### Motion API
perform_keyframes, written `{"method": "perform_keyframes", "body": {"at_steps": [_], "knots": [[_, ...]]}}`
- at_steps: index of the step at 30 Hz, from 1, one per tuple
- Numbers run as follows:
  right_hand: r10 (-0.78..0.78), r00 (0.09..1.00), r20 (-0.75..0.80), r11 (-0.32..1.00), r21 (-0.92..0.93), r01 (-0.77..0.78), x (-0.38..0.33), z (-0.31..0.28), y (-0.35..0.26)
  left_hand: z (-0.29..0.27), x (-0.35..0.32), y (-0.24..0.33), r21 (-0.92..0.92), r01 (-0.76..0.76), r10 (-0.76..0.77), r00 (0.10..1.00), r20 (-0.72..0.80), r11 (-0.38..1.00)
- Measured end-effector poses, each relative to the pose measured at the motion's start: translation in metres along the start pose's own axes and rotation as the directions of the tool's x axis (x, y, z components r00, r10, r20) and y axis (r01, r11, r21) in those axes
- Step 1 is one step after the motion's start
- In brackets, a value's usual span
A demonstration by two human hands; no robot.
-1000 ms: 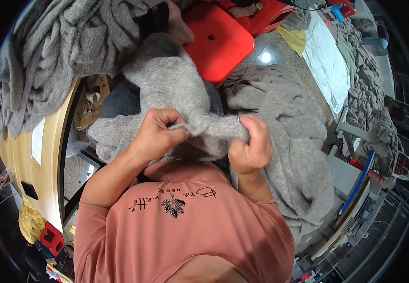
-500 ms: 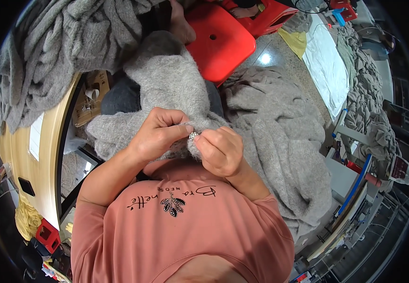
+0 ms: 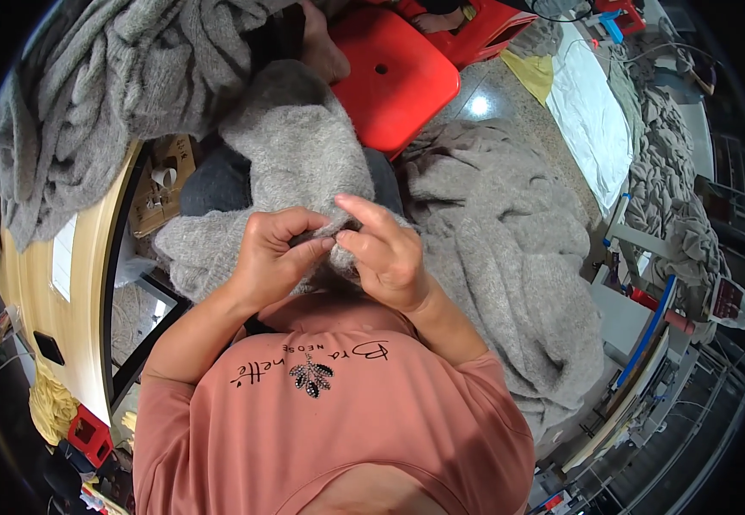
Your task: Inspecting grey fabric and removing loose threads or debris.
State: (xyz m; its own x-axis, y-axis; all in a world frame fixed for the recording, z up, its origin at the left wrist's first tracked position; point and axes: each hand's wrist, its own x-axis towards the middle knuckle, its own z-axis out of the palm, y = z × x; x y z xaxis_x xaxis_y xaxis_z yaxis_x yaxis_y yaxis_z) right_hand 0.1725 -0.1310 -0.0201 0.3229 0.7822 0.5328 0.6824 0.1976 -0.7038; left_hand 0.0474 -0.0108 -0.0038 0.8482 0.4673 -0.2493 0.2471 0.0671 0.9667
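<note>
The left hand (image 3: 273, 257) curled over the grey knit garment (image 3: 304, 163) on the lap, thumb and fingers pinching a fold. Touching it, the right hand (image 3: 385, 253) pinched the same fold, forefinger raised. A cardboard box (image 3: 159, 184) sat under the tabletop (image 3: 89, 283) at left. The pinched spot stayed hidden between the fingertips.
</note>
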Motion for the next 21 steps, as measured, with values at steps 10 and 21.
{"method": "perform_keyframes", "body": {"at_steps": [10,21], "knots": [[0.306,0.949,0.074,0.917,0.245,-0.315,-0.0039,0.0073,0.0015,0.0040,-0.0012,-0.0059,0.177,-0.230,0.249,0.964,-0.092,0.957],[0.318,0.932,0.172,0.935,0.106,-0.338,-0.0082,0.0015,0.0021,0.0084,-0.0008,-0.0054,0.336,-0.406,0.463,0.879,-0.110,0.850]]}}
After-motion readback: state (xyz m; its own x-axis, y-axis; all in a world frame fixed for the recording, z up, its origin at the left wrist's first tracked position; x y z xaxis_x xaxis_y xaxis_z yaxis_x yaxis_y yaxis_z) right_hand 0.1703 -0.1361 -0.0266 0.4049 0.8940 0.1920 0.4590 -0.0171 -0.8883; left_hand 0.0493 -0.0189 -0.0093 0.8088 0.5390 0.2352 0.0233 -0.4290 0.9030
